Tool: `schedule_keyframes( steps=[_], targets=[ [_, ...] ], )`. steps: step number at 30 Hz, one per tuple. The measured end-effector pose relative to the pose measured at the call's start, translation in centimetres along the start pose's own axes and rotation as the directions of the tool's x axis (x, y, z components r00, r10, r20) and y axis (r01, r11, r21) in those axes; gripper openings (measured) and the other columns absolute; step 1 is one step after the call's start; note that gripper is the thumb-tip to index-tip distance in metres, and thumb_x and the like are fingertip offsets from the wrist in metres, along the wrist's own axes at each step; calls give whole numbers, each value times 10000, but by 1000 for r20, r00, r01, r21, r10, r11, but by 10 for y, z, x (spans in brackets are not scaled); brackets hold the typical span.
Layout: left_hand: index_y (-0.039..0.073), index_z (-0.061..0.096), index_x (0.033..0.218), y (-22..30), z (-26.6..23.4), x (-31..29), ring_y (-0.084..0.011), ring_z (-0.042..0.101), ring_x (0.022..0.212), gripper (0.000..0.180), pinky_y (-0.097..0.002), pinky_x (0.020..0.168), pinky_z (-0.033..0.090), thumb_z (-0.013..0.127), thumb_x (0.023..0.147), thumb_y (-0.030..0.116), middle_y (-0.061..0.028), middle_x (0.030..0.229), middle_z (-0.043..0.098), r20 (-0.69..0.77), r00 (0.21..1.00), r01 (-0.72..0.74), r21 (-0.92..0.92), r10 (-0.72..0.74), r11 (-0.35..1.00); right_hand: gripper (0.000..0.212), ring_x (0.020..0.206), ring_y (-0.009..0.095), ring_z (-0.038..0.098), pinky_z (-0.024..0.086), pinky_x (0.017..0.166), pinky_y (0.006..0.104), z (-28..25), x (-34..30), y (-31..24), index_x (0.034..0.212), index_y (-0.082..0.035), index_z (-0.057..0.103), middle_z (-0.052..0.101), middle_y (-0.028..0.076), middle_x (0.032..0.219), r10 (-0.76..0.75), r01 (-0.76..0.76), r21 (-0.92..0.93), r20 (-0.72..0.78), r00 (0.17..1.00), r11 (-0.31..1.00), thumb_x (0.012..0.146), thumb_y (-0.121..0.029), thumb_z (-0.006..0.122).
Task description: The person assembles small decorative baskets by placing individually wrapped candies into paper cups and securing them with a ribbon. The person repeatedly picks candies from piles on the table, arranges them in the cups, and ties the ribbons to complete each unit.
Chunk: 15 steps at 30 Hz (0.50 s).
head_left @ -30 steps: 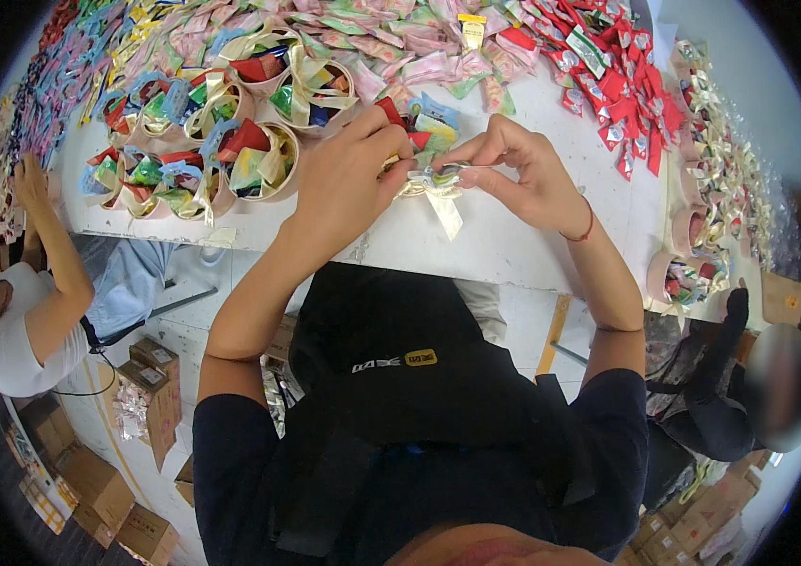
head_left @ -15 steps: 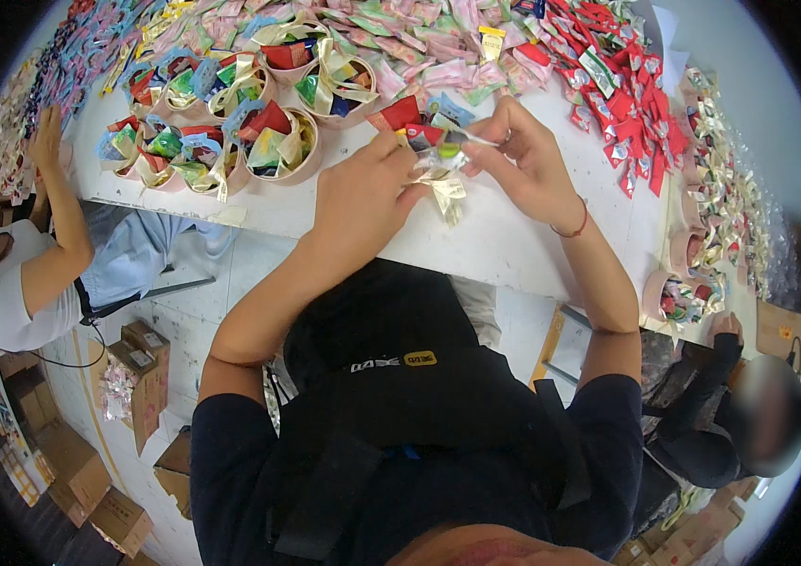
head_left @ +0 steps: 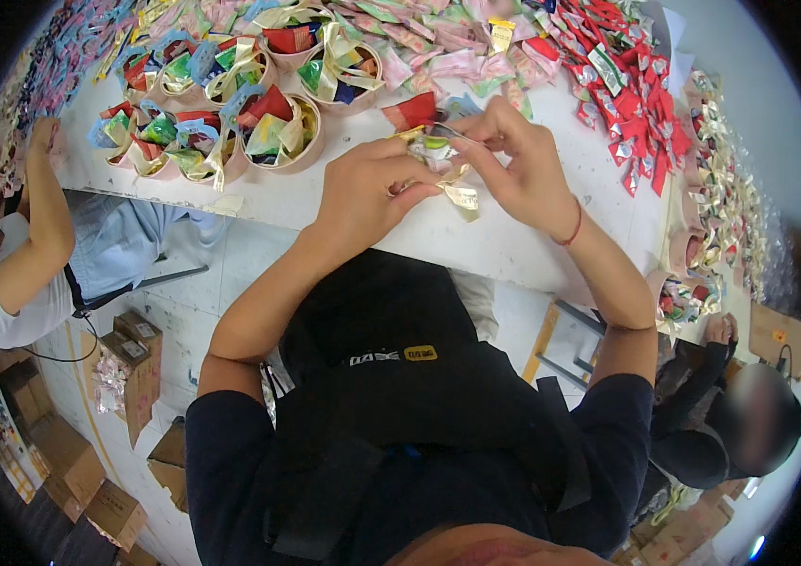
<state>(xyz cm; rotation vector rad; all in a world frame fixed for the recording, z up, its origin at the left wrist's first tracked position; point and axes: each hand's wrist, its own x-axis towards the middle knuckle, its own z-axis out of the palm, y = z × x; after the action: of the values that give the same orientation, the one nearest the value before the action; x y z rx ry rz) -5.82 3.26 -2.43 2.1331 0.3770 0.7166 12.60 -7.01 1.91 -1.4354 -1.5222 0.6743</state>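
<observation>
Fingers [head_left: 481, 163] over white table [head_left: 594, 189], floor [head_left: 240, 272] below

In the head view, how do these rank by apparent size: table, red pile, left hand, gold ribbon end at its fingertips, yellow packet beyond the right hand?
1. Table
2. Red pile
3. Left hand
4. Ribbon end and yellow packet: too alike to rank.

The left hand [head_left: 367, 189] is held knuckles up, its thumb [head_left: 416, 195] curled inward; the right hand [head_left: 523, 165] is poised near it, fingers [head_left: 504, 120] pinched. The left arm [head_left: 261, 297] and right arm [head_left: 612, 274] are bent.
</observation>
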Motion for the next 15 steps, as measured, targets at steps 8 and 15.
schedule_keyframes(
  steps=[8, 15],
  targets=[
    [169, 745, 821, -5, -6, 0, -203, 558, 622, 119, -331, 567, 426, 816, 727, 148, -13, 664, 565, -9, 1000, 12, 19, -12, 1000, 139, 871, 116, 675, 531, 675, 274, -7, 5, -19, 1018, -6, 433, 560, 49, 860, 281, -304, 304, 117, 953, 903, 973, -26, 563],
    [136, 771, 889, -17, -6, -2, -146, 477, 563, 158, -302, 540, 362, 821, 742, 108, -12, 630, 528, 30, 992, -118, -62, 120, 991, 183, 773, 326, 674, 516, 669, 390, -6, 7, -8, 1019, -19, 440, 623, 166, 868, -43, 86, -205, 206, 978, 975, 926, -47, 596]
  ],
)
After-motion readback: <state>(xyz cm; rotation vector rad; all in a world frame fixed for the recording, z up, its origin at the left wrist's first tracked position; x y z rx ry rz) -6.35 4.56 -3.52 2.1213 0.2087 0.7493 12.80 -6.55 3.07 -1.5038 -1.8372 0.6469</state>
